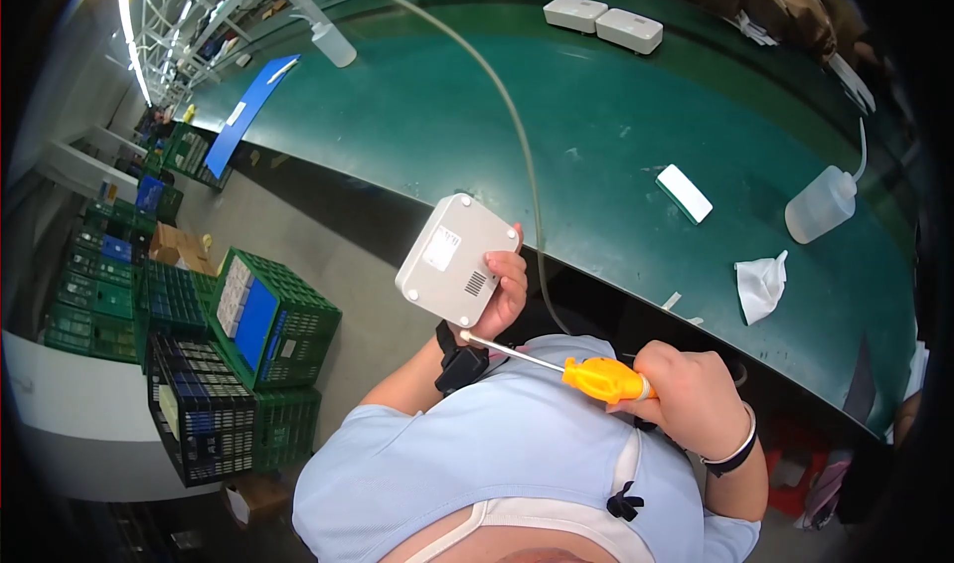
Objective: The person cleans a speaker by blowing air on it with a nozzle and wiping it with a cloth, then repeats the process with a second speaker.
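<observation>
Left grip: left hand [500, 295] wrapped around the lower right edge of a white square device [455, 258], fingers curled over its rim, underside with labels facing up.
Right grip: right hand [694, 396] closed around the yellow handle of a screwdriver [586, 372], fist tight on the grip end.
Screwdriver shaft: runs from the right fist up and to the left; its tip sits at the lower corner of the white square device, just below the left fingers; whether it touches a screw is too small to tell.
Device relative to grips: held off the bench, over the gap between bench edge and body; up and left of the right fist, well clear of it except through the shaft.
Left wrist: black strap [460, 364] just beneath the held device.
Beyond the grips: green bench [596, 126], with a small white flat piece [684, 192], a squeeze bottle [821, 203] and a crumpled white cloth [760, 285] up and to the right of the right hand.
Far end: two more white devices [603, 20], well apart from both hands.
Left of the left hand: stacked green crates [270, 320] on the floor.
</observation>
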### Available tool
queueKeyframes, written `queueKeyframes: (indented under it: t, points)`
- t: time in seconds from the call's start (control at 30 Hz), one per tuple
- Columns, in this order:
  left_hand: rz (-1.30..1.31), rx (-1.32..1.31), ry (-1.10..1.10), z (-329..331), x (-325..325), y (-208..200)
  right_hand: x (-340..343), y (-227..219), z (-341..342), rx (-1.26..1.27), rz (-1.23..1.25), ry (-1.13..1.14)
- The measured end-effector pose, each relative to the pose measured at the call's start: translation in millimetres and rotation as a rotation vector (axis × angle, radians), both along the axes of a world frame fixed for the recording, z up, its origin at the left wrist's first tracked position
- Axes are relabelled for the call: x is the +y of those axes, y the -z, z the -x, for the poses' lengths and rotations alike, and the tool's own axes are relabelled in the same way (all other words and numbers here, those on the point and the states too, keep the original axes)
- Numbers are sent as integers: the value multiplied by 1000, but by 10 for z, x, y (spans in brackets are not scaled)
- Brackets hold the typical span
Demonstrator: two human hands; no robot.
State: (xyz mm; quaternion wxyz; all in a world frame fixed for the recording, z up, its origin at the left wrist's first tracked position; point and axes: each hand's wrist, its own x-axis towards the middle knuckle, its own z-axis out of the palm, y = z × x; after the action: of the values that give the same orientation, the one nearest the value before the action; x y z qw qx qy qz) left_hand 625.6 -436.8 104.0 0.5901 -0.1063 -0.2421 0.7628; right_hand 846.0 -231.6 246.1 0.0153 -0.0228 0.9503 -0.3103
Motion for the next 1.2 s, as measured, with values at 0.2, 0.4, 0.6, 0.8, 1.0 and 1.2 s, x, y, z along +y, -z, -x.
queueKeyframes:
  t: [0.2, 0.4, 0.6, 0.8, 1.0, 1.2]
  points:
    - [247, 312, -157, 223, -131, -188, 171, 138, -32, 129, -157, 320]
    - [876, 990, -612, 448, -263, -420, 316, 109, -183, 4, 41, 144]
    - [1260, 1637, -873, 295, 128, -814, 262, 324, -412, 131, -83, 360]
    - [1070, 1475, -449, 194, 628, -971, 399, 856, -875, 526, 272, 365]
    - [749, 969, 244, 144, 1304, -1009, 680, 1271, -1786, 698, 73, 1244]
    - [803, 1065, 387, -276, 1846, -1014, 1032, 2031, -1882, 806, 241, 1502]
